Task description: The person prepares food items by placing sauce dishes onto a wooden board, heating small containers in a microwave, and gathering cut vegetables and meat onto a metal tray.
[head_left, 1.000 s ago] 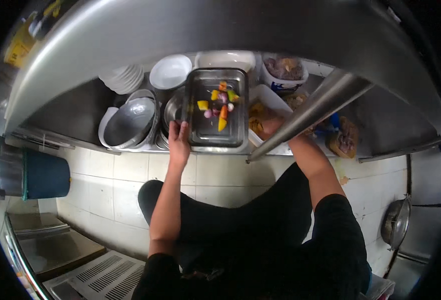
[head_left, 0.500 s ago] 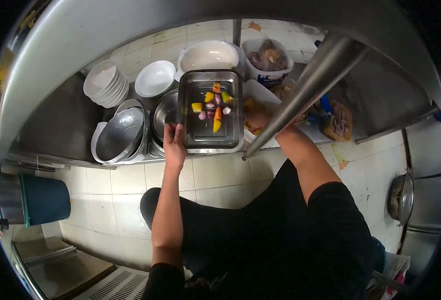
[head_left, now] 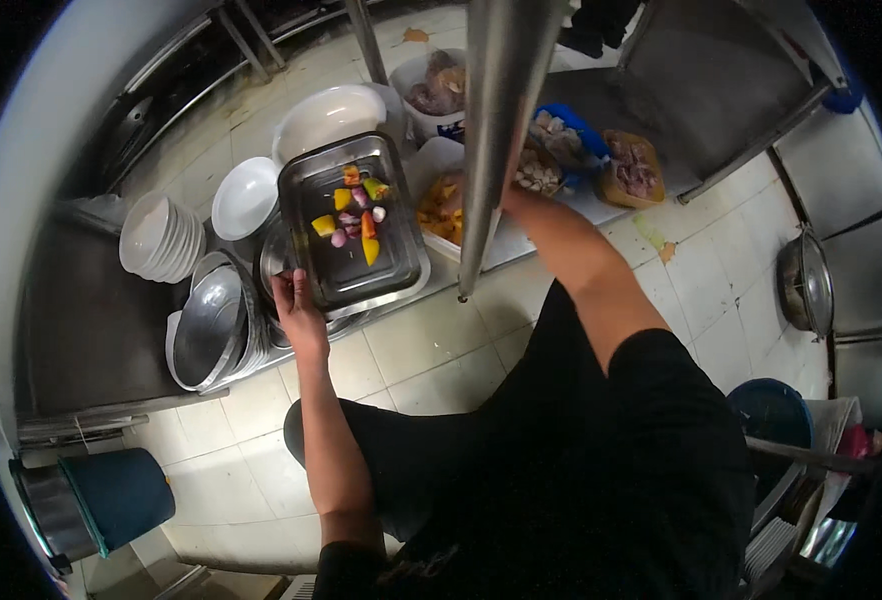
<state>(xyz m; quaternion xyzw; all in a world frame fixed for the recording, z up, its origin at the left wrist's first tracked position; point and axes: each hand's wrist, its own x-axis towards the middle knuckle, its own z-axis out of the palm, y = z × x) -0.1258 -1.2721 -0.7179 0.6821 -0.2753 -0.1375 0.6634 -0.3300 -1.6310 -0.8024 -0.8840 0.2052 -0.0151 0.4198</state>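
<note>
My left hand grips the near left edge of a rectangular metal tray, thumb over the rim. Chunks of yellow and orange bell pepper and pinkish onion pieces lie scattered in the tray. My right hand reaches to a white plastic tub just right of the tray; cut yellow peppers show inside. A steel post hides most of that hand, so its fingers cannot be made out.
The steel post stands before my right forearm. Stacked white bowls, metal basins and a white oval dish are on the shelf's left. Containers of garlic and bagged meat sit at right.
My view has turned, so the tray and shelf appear shifted left and tilted. My left hand keeps its hold on the tray; the right stays at the tub.
</note>
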